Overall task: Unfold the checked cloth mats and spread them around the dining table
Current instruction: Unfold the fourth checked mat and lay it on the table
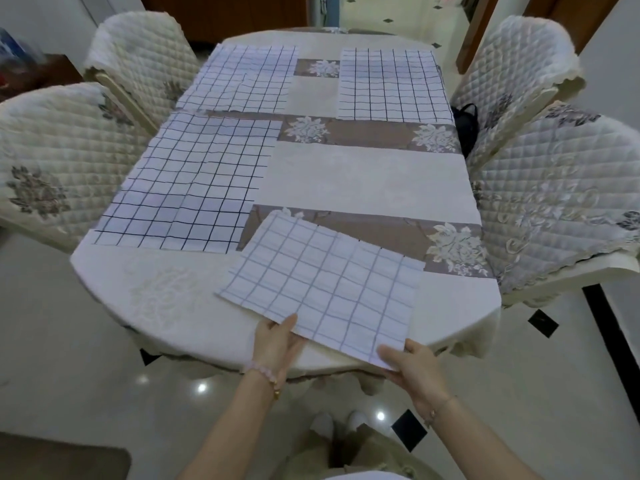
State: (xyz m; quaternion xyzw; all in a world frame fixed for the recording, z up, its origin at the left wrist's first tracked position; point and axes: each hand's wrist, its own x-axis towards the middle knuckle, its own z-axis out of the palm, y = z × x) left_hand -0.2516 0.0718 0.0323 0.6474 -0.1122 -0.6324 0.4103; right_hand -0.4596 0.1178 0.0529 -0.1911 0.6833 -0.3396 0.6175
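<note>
1. Left hand [277, 344] and right hand [412, 368] each pinch the mat [329, 289] by its near edge, thumbs on top.
2. It lies skewed on the table [363, 174], with the near corner hanging off the rim. Let go now and I reckon it slides off.
3. Further back, lying flat: left mat [194, 181], far-left mat [242, 77], far-right mat [391, 84].
4. No containers anywhere.

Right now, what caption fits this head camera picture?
Left hand and right hand grip a checked cloth mat on the dining table beside three more mats.
</note>
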